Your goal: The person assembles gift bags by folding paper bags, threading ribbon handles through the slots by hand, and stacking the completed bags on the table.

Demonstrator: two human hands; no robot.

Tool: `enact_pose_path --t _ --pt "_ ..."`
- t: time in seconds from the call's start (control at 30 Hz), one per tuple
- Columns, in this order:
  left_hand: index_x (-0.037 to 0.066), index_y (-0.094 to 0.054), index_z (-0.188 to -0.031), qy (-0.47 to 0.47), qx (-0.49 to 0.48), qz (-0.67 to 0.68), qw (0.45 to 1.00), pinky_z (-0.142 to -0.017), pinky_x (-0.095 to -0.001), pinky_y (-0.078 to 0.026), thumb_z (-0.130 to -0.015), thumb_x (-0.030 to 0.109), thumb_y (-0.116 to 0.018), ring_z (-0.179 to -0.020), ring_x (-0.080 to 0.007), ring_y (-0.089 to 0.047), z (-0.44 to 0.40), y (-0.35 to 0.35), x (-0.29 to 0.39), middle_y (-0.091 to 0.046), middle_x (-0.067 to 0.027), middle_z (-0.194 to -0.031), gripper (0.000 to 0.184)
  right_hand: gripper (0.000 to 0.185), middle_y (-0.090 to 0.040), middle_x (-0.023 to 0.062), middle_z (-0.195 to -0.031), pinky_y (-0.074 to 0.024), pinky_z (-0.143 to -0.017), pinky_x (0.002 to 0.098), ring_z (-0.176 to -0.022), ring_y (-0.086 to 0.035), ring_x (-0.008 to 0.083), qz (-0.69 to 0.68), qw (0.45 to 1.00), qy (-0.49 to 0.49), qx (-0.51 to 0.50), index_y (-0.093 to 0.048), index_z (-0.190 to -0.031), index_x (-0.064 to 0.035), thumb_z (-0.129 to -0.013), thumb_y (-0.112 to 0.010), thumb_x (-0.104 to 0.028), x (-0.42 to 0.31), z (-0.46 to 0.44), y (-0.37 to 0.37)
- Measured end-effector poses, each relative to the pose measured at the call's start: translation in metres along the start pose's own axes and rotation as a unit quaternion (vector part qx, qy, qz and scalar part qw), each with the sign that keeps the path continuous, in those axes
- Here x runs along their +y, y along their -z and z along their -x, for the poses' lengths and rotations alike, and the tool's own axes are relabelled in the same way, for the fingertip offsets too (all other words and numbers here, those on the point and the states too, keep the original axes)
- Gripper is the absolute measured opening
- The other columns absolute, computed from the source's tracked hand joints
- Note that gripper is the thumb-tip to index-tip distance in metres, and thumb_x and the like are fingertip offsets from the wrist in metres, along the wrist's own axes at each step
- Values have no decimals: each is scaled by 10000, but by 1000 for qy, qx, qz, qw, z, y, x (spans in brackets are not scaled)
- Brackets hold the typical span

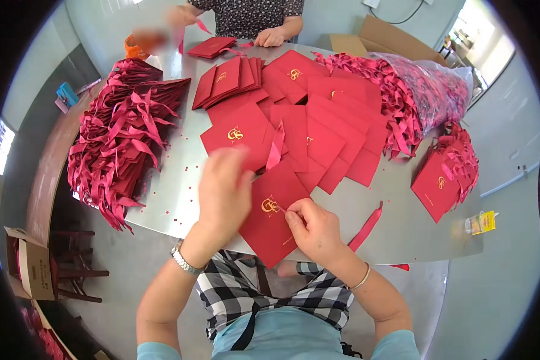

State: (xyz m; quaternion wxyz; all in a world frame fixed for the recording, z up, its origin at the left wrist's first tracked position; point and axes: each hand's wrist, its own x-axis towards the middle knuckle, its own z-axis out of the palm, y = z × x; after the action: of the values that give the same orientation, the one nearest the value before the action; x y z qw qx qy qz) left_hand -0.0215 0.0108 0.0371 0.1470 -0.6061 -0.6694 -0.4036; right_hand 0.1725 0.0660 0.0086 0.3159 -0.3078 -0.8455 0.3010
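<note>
A red bag with a gold logo (pixel 273 231) lies tilted at the table's near edge, its lower corner over the edge. My right hand (pixel 313 231) is closed in a pinch at the bag's right side, by the logo; a thin pale thing shows at the fingertips. My left hand (pixel 225 192), with a metal watch at the wrist, is above the bag's upper left side, smeared by motion, so its fingers cannot be made out. A loose red ribbon (pixel 275 146) lies just beyond the bag. Another ribbon (pixel 366 228) lies right of my right hand.
Flat red bags (pixel 336 135) overlap mid-table. Ribboned bags (pixel 123 132) are heaped at left. A plastic sack of ribbons (pixel 432 90) and a smaller bag stack (pixel 441 183) are at right, near a yellow-labelled packet (pixel 481 222). Across the table, a person's hand (pixel 270 37) rests by red bags.
</note>
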Motion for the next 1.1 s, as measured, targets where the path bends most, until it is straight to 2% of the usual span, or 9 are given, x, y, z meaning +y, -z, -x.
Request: enact_pose_path --t 0.03,0.1,0.23,0.37,0.43,0.5,0.63,0.87,1.1 --pt "-4 -579 -1147 -62 -31 30 997 -819 -432 -479 -767 39 -672 -881 -350 -565 3 -1 4 -599 -164 -968 394 87 -652 122 -737 -497 -572 356 -634 -646 279 -2 1000 2 -3 -621 -900 -42 -866 -654 -114 1 -1 0" --pt "8 -599 -1084 9 -198 -62 978 -799 -427 -475 -757 84 -698 -894 -335 -579 2 5 17 -605 -146 -919 349 98 -659 104 -753 -493 -570 392 -673 -648 300 -36 999 -27 -6 -611 -872 -74 -873 -637 -169 2 0 1" --pt "6 -645 -908 72 -260 -74 960 -815 -429 -478 -735 87 -718 -926 -351 -575 -9 3 19 -617 -152 -958 205 100 -652 117 -752 -497 -583 371 -664 -647 285 -37 999 -32 -2 -611 -892 -64 -888 -636 -160 3 -1 2" --pt "21 -585 -814 148 -261 68 952 -737 -441 -469 -723 53 -710 -820 -359 -580 -18 8 27 -590 -156 -778 158 58 -621 90 -745 -493 -616 297 -651 -605 163 -245 965 -73 63 -601 -925 -34 -932 -594 -91 -7 -10 24" --pt "32 -540 -794 24 -215 41 975 -685 -452 -449 -723 23 -690 -759 -357 -566 -30 31 49 -571 -160 -724 166 24 -622 92 -762 -492 -616 306 -652 -614 180 -219 971 27 96 -604 -911 -38 -911 -601 -62 -24 -41 67" --pt "58 -514 -817 -119 -185 -34 975 -671 -429 -428 -657 8 -621 -714 -323 -545 -42 53 70 -592 -129 -767 200 24 -642 84 -893 -502 -697 259 -789 -618 115 -92 988 115 -55 -594 -919 -3 -919 -577 -19 -51 -65 113" --pt "86 -557 -782 -290 4 -140 947 -713 -345 -418 -675 107 -621 -848 -237 -587 -33 39 81 -641 -58 -885 126 98 -646 62 -815 -427 -785 396 -777 -602 274 61 952 239 -181 -630 -865 -96 -857 -626 -194 -57 -89 122" --pt "141 -645 -825 -246 87 -136 956 -824 -363 -380 -709 113 -629 -1009 -233 -599 -8 17 64 -669 -39 -1025 121 110 -632 53 -703 -422 -682 393 -752 -602 247 214 948 236 4 -585 -792 -88 -846 -618 -177 -46 -77 104" --pt "328 -660 -824 -215 205 -135 945 -849 -402 -399 -588 139 -730 -1009 -255 -439 19 54 42 -451 -12 -1074 310 91 -583 28 -699 -404 -659 370 -716 -572 221 130 942 296 -87 -582 -786 -78 -768 -650 -135 -112 -66 109"
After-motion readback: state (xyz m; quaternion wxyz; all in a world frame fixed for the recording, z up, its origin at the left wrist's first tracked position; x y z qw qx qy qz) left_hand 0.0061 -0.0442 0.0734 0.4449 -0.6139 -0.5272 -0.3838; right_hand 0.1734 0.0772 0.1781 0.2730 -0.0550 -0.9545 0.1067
